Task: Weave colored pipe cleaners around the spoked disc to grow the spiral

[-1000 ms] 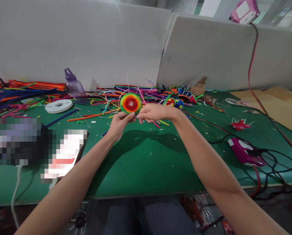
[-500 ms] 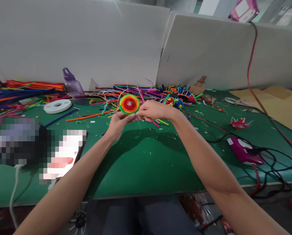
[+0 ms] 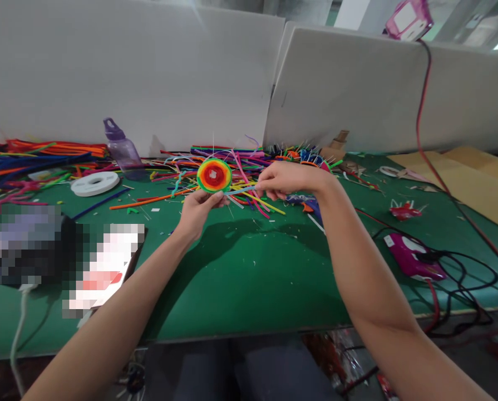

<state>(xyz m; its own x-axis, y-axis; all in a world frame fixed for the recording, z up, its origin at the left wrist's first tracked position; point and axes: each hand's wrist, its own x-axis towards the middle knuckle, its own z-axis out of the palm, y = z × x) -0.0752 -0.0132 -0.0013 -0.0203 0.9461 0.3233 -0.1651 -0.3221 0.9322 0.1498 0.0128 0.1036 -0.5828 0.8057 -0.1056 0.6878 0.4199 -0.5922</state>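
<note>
A round coiled disc (image 3: 220, 182), ringed red, orange, yellow and green with a pale spot in the middle, is held upright by its lower edge. My left hand (image 3: 196, 211) pinches it there between thumb and fingers. From that lower edge a light blue pipe cleaner (image 3: 244, 190) stretches rightward. Its far end is in the closed fingertips of my right hand (image 3: 279, 179), which is apart from the disc. Behind both hands lies a heap of coloured pipe cleaners (image 3: 249, 161).
A purple bottle (image 3: 124, 153) and a white spool (image 3: 94, 184) stand left of my hands. Nearer are a blurred-out phone (image 3: 109, 264) and a dark object. On the right lie a magenta power box (image 3: 413, 256) with tangled cables and brown cardboard (image 3: 466, 172). White panels (image 3: 127, 67) rise behind.
My right hand has moved right, away from the disc, and the light blue pipe cleaner now spans the gap. My left hand keeps its hold on the disc.
</note>
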